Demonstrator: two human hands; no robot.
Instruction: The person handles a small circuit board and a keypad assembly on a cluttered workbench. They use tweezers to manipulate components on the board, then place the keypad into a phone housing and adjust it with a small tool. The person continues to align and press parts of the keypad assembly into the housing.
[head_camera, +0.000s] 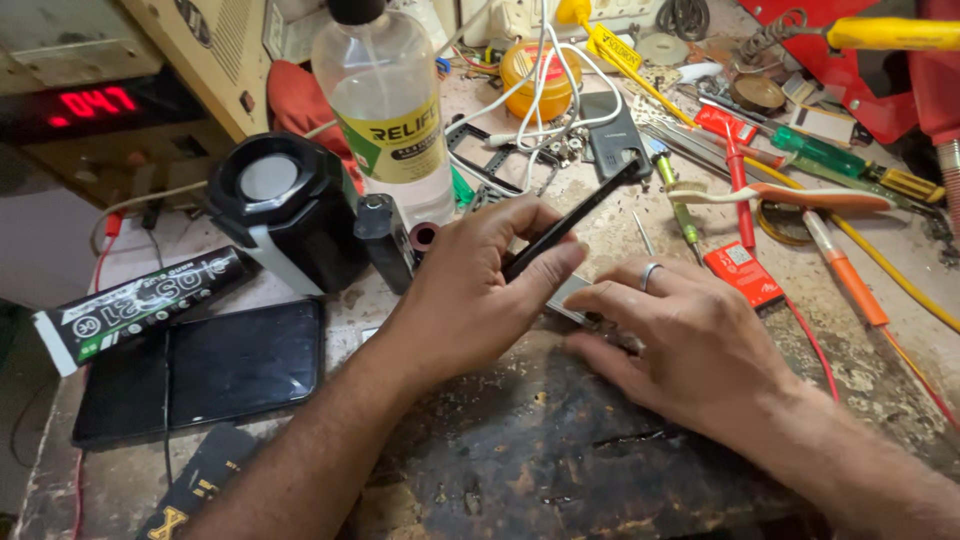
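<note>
Your right hand (690, 345) covers most of the small flat grey metal piece (568, 297); your left hand (480, 290) hides the thin black tool's (580, 215) lower end.

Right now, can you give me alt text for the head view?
The left hand holds a thin black rod-shaped tool over a small flat grey metal piece, which the right hand presses onto the worn dark workbench. A clear plastic bottle and a dark phone lie to the left.

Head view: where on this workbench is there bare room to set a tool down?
Bare: the dark worn bench surface in front of both hands, right of the black phone. Crowded: the far right, with screwdrivers, red probe and white cables.
</note>
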